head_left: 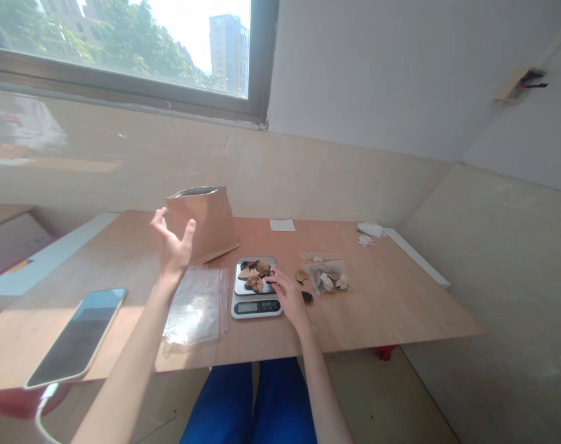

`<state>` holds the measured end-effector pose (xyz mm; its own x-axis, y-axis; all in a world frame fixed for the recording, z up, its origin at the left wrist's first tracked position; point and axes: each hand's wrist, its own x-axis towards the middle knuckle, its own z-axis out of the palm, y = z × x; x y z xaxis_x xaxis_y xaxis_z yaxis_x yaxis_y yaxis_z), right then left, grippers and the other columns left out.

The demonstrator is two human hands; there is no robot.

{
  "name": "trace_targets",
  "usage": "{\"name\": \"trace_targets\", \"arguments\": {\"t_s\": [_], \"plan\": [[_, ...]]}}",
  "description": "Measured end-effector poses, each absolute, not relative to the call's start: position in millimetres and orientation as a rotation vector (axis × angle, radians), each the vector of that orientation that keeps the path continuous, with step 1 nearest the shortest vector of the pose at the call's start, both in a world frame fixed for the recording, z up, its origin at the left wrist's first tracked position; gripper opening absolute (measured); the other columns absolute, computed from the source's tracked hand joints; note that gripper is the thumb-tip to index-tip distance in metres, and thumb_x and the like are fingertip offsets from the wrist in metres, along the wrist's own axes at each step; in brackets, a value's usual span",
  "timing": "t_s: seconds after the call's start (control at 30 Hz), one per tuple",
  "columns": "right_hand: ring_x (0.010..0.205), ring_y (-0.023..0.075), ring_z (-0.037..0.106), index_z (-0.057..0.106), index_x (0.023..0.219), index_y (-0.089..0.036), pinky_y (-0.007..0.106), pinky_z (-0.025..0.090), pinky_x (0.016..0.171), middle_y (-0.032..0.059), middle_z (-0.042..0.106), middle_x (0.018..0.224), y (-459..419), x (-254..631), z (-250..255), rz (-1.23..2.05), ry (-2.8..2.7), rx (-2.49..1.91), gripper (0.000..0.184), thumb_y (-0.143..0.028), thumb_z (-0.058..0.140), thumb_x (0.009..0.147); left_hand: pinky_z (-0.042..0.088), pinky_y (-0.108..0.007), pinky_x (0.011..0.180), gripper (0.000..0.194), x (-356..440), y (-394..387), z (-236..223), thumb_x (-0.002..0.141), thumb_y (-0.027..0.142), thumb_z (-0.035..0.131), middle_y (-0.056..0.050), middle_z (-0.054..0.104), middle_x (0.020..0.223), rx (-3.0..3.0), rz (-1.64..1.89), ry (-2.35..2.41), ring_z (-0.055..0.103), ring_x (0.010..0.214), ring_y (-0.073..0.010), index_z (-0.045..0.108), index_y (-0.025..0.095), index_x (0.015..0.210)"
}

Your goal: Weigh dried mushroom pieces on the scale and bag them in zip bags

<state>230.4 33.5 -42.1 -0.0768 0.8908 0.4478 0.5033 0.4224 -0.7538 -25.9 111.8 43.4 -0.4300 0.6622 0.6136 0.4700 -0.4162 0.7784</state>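
Wrinkled dried slices [255, 275] lay heaped on a digital scale [256, 306] on the wooden tabletop [377, 308]. The left grip [173, 243] was raised beside a stiff kraft pouch [206, 223], fingers spread apart; the right grip [289, 296] lay open at the scale's edge.

Your left hand [173, 243] and right hand [289, 296] are bare and slim, with long fingers, and your left forearm [132, 351] and right forearm [321, 376] are bare too, right down to the frame's lower edge. You wear blue trousers [247, 401], a vivid cobalt with a soft sheen, with a dark fold between the legs.
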Motion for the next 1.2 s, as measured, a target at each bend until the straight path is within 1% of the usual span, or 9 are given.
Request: {"name": "trace_targets", "arguments": {"t_s": [0.1, 0.17, 0.27, 0.4, 0.57, 0.7, 0.87, 0.97, 1.2], "plan": [[0.125, 0.0197, 0.049, 0.064, 0.107, -0.022, 0.041, 0.037, 0.104, 0.0107, 0.055, 0.132, 32, 236, -46, 0.525, -1.681, -1.212, 0.03, -0.015, 0.046, 0.084, 0.035, -0.04, 0.105, 0.047, -19, 80, 16, 0.078, 0.039, 0.057, -0.02, 0.038, 0.131, 1.663, 1.873, 1.731, 0.042, 0.125, -0.0264, 0.042, 0.013, 0.114], [0.126, 0.0201, 0.047, 0.06, 0.114, -0.021, 0.042, 0.037, 0.105, 0.0113, 0.053, 0.133, 29, 240, -52, 0.531, -1.622, -1.228, 0.033, -0.017, 0.048, 0.084, 0.047, -0.039, 0.089, 0.035, -14, 57, -3, 0.079, 0.04, 0.053, -0.015, 0.047, 0.118, 1.574, 1.74, 1.811, 0.057, 0.1, -0.0231, 0.049, 0.016, 0.103], [0.125, 0.0207, 0.048, 0.059, 0.115, -0.02, 0.042, 0.038, 0.105, 0.0115, 0.055, 0.13, 22, 242, -59, 0.537, -1.584, -1.268, 0.032, -0.021, 0.049, 0.085, 0.05, -0.037, 0.075, 0.028, -8, 29, -28, 0.081, 0.045, 0.047, -0.008, 0.055, 0.098, 1.501, 1.451, 1.894, 0.059, 0.079, -0.0203, 0.054, 0.02, 0.091], [0.122, 0.0202, 0.049, 0.059, 0.113, -0.019, 0.041, 0.038, 0.105, 0.0115, 0.057, 0.127, 14, 236, -61, 0.495, -1.61, -1.295, 0.029, -0.023, 0.046, 0.088, 0.048, -0.037, 0.069, 0.028, -4, 12, -53, 0.08, 0.047, 0.044, -0.006, 0.059, 0.086, 1.571, 1.266, 1.886, 0.056, 0.067, -0.0204, 0.054, 0.021, 0.086], [0.114, 0.0214, 0.053, 0.058, 0.112, -0.02, 0.04, 0.042, 0.099, 0.0108, 0.06, 0.118, 19, 223, -62, 0.356, -1.654, -1.289, 0.028, -0.022, 0.05, 0.086, 0.046, -0.036, 0.076, 0.03, -1, 12, -73, 0.078, 0.049, 0.045, -0.007, 0.059, 0.081, 1.722, 1.11, 1.983, 0.057, 0.077, -0.0233, 0.052, 0.02, 0.085], [0.101, 0.0223, 0.058, 0.061, 0.104, -0.019, 0.04, 0.046, 0.09, 0.0099, 0.064, 0.104, 33, 217, -64, 0.283, -1.631, -1.327, 0.024, -0.018, 0.047, 0.085, 0.042, -0.035, 0.078, 0.032, 7, 14, -73, 0.078, 0.049, 0.048, -0.009, 0.06, 0.086, 1.772, 0.742, 2.187, 0.058, 0.087, -0.026, 0.051, 0.018, 0.086], [0.111, 0.0222, 0.052, 0.057, 0.112, -0.019, 0.04, 0.042, 0.096, 0.0106, 0.059, 0.113, 24, 214, -59, 0.215, -1.578, -1.297, 0.027, -0.02, 0.047, 0.086, 0.038, -0.033, 0.075, 0.031, 14, 12, -62, 0.082, 0.049, 0.045, -0.009, 0.059, 0.092, 1.869, 0.401, 2.265, 0.056, 0.092, -0.0267, 0.052, 0.018, 0.084], [0.11, 0.021, 0.051, 0.055, 0.112, -0.02, 0.04, 0.042, 0.096, 0.0101, 0.057, 0.112, 4, 210, -56, 0.195, -1.497, -1.304, 0.026, -0.02, 0.044, 0.089, 0.036, -0.032, 0.072, 0.029, 15, 13, -59, 0.085, 0.045, 0.042, -0.008, 0.057, 0.092, 1.922, 0.313, 2.264, 0.054, 0.09, -0.026, 0.053, 0.018, 0.084], [0.097, 0.018, 0.055, 0.059, 0.094, -0.021, 0.033, 0.046, 0.086, 0.0071, 0.057, 0.095, -27, 192, -62, 0.298, -1.498, -1.252, 0.022, -0.015, 0.038, 0.091, 0.035, -0.03, 0.069, 0.024, 9, 13, -66, 0.088, 0.035, 0.037, -0.007, 0.057, 0.088, 1.954, 0.385, 2.226, 0.053, 0.083, -0.023, 0.055, 0.019, 0.083]]}}
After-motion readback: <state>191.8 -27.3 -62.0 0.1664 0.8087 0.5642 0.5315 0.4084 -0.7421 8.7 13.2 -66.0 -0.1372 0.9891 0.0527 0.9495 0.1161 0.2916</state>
